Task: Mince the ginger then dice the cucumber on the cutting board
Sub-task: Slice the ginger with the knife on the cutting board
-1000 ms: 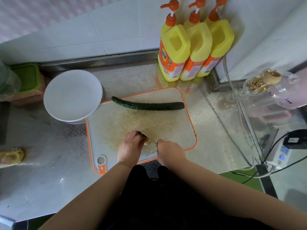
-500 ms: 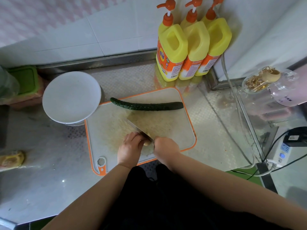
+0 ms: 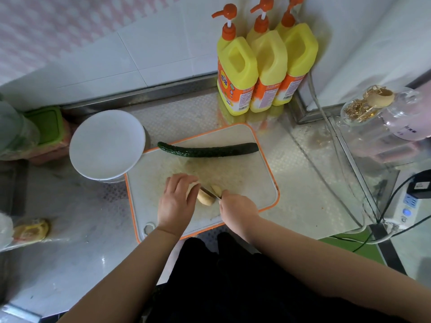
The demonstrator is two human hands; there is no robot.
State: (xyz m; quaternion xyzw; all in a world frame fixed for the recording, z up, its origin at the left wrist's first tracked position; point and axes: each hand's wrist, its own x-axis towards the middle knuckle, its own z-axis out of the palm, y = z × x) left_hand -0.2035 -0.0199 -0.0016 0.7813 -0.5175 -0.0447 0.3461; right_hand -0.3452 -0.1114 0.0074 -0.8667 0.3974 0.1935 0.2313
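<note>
Right hand: the right hand (image 3: pixel 235 207) is at the near edge of the cutting board (image 3: pixel 263 183), with its grip closed round the knife handle; the handle itself is hidden under the fingers.
Knife: the knife (image 3: pixel 210 193) shows only as a short piece of blade that goes from the right hand toward the left, and it lies across the ginger.
Left hand: the left hand (image 3: pixel 176 201) is just beside the ginger on its left side, fingers bent down and pointing away from the person; it seems to steady the piece, but the fingertips are hard to see.
Ginger: the ginger (image 3: pixel 206 198) is on the near middle of the board, between the two hands, as a pale whole chunk with one smaller part on the far side of the blade.
Cucumber: the cucumber (image 3: pixel 207 150) lies whole and uncut along the far edge of the board, well apart from the hands.
Plate: a white plate (image 3: pixel 106 145) stands on the bench (image 3: pixel 70 252) at the far left corner of the board.
Progress: judging from this, the mincing is only at its first cuts; most of the ginger is still to be cut, and the dicing is not yet begun.
</note>
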